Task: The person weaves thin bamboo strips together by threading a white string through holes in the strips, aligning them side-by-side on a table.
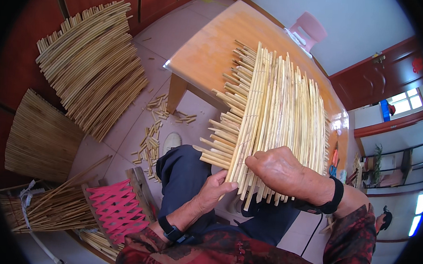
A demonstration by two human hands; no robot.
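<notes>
A mat of pale peeled stalks (289, 112), laid side by side in two crossing layers, rests on the wooden table (202, 31) and overhangs its near edge above my lap. Thin stitching shows along its left border. My left hand (214, 190) grips the near left corner, thumb on top of the stalks and fingers partly hidden beneath. Close by, my right hand (279, 171) is closed in a fist just over the border stalks. Whatever its fingers pinch is hidden from view.
Two more stalk panels (95, 68) (44, 137) lean at the left. Cut stalk pieces (148, 143) litter the floor. Beside my left leg stands a stool with pink webbing (116, 206), near a stalk bundle (49, 214). An orange-and-blue hand tool (334, 160) and a pink chair (308, 31) are at the right.
</notes>
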